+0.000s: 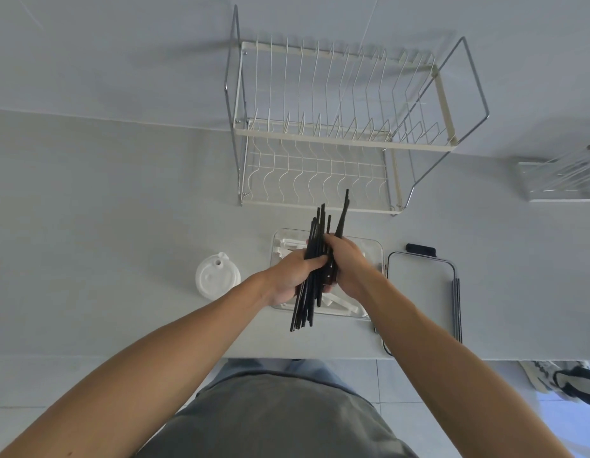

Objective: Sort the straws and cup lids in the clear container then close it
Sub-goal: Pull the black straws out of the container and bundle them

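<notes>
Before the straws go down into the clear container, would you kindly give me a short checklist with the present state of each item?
1. Black straws gripped by left hand and right hand: ok.
2. Straw ends aligned: not ok, uneven.
3. Bundle above the clear container: ok.
4. Container open, its lid lying beside it: ok.
5. Free room inside: cannot tell, hands hide it.
6. White cup lids stacked on the counter, out of the way: ok.
</notes>
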